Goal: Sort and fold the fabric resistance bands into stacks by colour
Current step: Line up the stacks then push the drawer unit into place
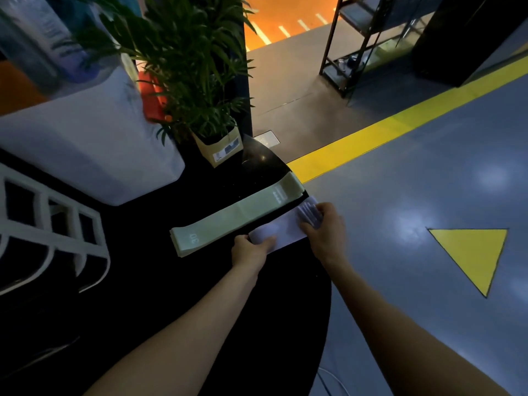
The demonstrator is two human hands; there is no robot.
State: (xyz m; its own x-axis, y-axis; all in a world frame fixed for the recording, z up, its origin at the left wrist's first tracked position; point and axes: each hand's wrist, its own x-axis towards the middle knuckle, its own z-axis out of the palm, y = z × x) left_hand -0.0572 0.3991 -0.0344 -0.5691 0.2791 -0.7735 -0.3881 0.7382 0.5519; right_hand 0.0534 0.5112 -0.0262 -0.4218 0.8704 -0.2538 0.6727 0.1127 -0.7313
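A stack of pale green bands point(237, 215) lies flat and diagonal on the black table point(171, 295), with "30" printed near its lower left end. Just to its right lies a pale lilac band point(281, 231), close to the table's right edge. My left hand point(250, 251) pinches the lilac band's near end, thumb on top. My right hand point(321, 224) grips the far end, where the fabric bunches into folds under the fingers.
A potted plant point(220, 144) in a paper-wrapped pot stands at the table's far edge. A large white container point(94, 150) sits at the left, and a white lattice rack point(48, 224) below it. The table's rounded edge drops to a grey floor with yellow markings point(471, 255).
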